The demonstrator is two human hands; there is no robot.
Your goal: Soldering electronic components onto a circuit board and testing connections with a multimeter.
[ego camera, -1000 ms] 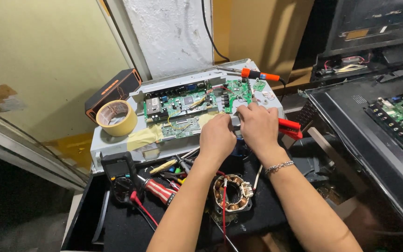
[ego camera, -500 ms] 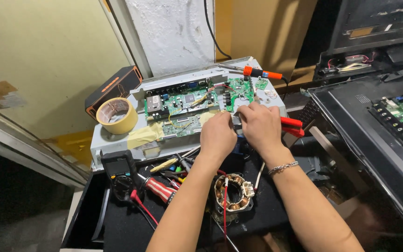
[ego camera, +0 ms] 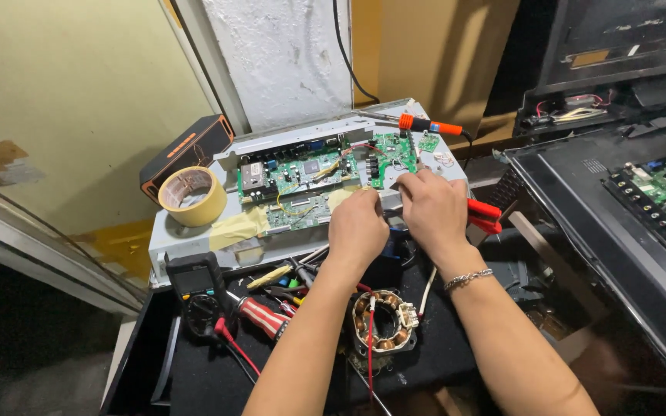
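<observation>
Now both hands sit close together at the near edge of the green printed circuit board that lies in a long grey metal chassis. The left hand is curled, fingertips drawn together and pressing down just below the board's edge; what it pinches, if anything, is hidden under the fingers. The right hand, with a silver chain bracelet at the wrist, is likewise bunched, its fingertips meeting the board near the left hand's (whatever small part lies between them cannot be made out).

Compared with a second ago, little has shifted: the two hands have stayed on the same spot, only closing in slightly, so the work at that corner of the board looks steady and fine rather than finished.

Beyond the right hand lies an orange-handled soldering iron; just beside its wrist, red-handled pliers. Left of the left hand stands a roll of tan masking tape, and nearer, a black multimeter, a red-handled screwdriver and a copper-wound motor stator.
</observation>
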